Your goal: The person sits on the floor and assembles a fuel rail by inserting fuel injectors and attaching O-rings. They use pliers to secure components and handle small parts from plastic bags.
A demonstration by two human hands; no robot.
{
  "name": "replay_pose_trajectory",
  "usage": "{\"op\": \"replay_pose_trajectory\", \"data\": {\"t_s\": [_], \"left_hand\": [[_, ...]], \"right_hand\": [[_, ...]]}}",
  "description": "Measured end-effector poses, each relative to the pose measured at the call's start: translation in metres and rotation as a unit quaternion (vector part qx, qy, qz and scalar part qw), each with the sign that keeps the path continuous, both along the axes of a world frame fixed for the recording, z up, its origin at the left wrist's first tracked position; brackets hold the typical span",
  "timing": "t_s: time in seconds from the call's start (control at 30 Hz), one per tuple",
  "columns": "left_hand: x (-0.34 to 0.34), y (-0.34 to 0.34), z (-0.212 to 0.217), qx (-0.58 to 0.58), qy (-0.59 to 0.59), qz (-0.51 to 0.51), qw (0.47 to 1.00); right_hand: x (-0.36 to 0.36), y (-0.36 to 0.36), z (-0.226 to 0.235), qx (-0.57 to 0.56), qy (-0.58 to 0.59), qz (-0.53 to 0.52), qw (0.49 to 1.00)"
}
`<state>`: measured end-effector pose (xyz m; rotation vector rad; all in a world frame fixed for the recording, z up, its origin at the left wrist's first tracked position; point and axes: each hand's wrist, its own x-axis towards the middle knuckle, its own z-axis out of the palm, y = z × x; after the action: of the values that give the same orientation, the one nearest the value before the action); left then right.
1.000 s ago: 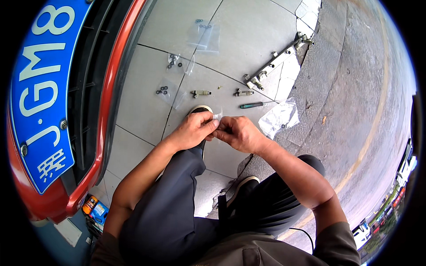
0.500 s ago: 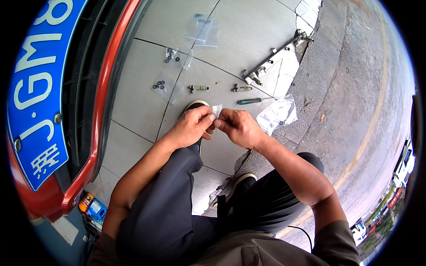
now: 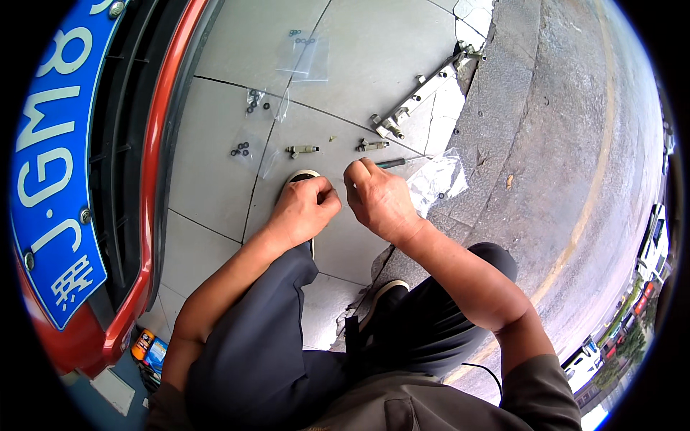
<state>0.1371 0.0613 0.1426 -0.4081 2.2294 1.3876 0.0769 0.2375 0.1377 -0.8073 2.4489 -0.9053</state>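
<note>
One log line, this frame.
left hand: curled, contents hidden | right hand: curled, contents unclear, near screwdriver | hands: apart | metal rail: on ground

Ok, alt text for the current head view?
A person's left hand and right hand, slightly apart, hover above floor tiles beside a red car. Nearby lie two injectors, a metal rail, a screwdriver, plastic bags and black rings.

**Pale tiled floor (image 3: 205,205), broken along its right-hand edge**

Beyond left hand (image 3: 305,208): metal injector (image 3: 305,149), lying flat. Farther out, left of that hand: two clear bags with black rings (image 3: 241,149). Farthest ahead: flat clear pouch (image 3: 310,66), small rings showing. Beyond right hand (image 3: 381,197): screwdriver (image 3: 392,164), nearest; second injector (image 3: 373,145); then metal rail (image 3: 428,87), slanting away rightward. Right of that hand: crumpled bag (image 3: 436,178), reaching onto rough paving (image 3: 496,136).
</note>
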Motion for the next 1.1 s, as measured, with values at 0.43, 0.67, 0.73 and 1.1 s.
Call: {"op": "replay_pose_trajectory", "data": {"t_s": [0.43, 0.67, 0.73, 1.1], "left_hand": [[0.0, 0.005, 0.017, 0.053, 0.159, -0.039, 0.985], [0.009, -0.037, -0.01, 0.031, 0.107, 0.203, 0.973], [0.004, -0.052, -0.013, 0.057, 0.056, 0.296, 0.952], [-0.006, -0.043, -0.021, 0.461, -0.076, 0.246, 0.849]], "right_hand": [[-0.011, 0.004, -0.012, -0.067, -0.081, 0.072, 0.992], [-0.01, -0.002, -0.022, -0.166, -0.312, -0.009, 0.936], [-0.017, 0.001, -0.025, -0.181, -0.427, -0.058, 0.884], [-0.039, 0.006, -0.006, -0.243, -0.49, -0.148, 0.824]]}}
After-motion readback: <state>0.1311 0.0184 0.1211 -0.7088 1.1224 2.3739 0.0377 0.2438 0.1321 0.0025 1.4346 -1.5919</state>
